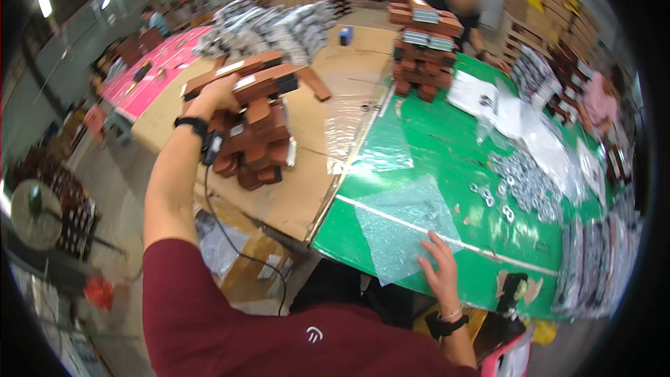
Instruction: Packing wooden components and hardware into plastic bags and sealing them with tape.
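Left hand (213, 98) has its fingers wrapped round brown wooden slats (244, 77) atop the stack (255, 146); they look stiff and light, best gripped mid-length. Right hand (441, 272), fingers spread wide, pins a flimsy plastic bag (401, 227).

clear plastic bag (398, 227) flat on green table (488, 265); white-labelled brown packs (255, 84) stacked left.

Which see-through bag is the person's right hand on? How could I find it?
Find the green table, then its near edge. A clear plastic bag lies flat there under the right hand. Unlike the other clear bags farther back, it lies nearest the person.
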Motion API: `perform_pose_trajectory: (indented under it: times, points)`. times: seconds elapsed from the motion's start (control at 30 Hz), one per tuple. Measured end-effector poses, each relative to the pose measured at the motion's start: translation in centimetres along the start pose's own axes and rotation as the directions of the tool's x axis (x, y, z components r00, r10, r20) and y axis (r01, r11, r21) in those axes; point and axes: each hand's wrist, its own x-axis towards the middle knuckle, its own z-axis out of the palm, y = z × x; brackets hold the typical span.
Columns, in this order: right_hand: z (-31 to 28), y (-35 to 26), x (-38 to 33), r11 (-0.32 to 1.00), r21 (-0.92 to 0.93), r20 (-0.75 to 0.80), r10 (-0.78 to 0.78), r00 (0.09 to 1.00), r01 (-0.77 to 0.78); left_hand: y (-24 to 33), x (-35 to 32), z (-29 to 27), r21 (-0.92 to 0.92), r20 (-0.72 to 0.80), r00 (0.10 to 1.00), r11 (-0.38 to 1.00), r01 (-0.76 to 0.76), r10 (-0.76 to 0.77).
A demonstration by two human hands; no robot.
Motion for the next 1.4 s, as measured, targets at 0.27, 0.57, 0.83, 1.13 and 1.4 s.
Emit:
perform_pose_trajectory:
  times: [0.27,0.57,0.83,1.13,1.4]
  points:
    - [0.4,-1.6,1.7,0.998,0.061,-0.012,-0.035,0.999,0.036,5.4,-4.6,-8.4,-0.181,-0.303,0.931,0.947,-0.264,0.202]
    - [2.8,-6.1,9.0,0.21,0.952,0.26,-0.178,0.949,-0.221,26.2,-16.7,-5.5,-0.983,-0.154,0.641,-0.179,-0.026,0.752]
    - [-2.5,-9.7,1.8,-0.026,0.867,0.467,-0.306,0.83,-0.498,36.0,-19.6,6.6,-0.711,-0.313,0.25,-0.401,0.578,0.916]
    - [-2.6,-9.4,0.0,0.01,0.88,0.474,-0.006,0.88,-0.474,39.8,-18.0,11.2,-0.62,-0.595,0.066,-0.51,0.596,0.801]
    - [-8.9,-4.8,3.0,0.901,0.305,0.151,0.274,0.95,-0.309,29.3,-24.7,17.2,-0.553,-0.303,0.561,0.338,-0.762,0.77]
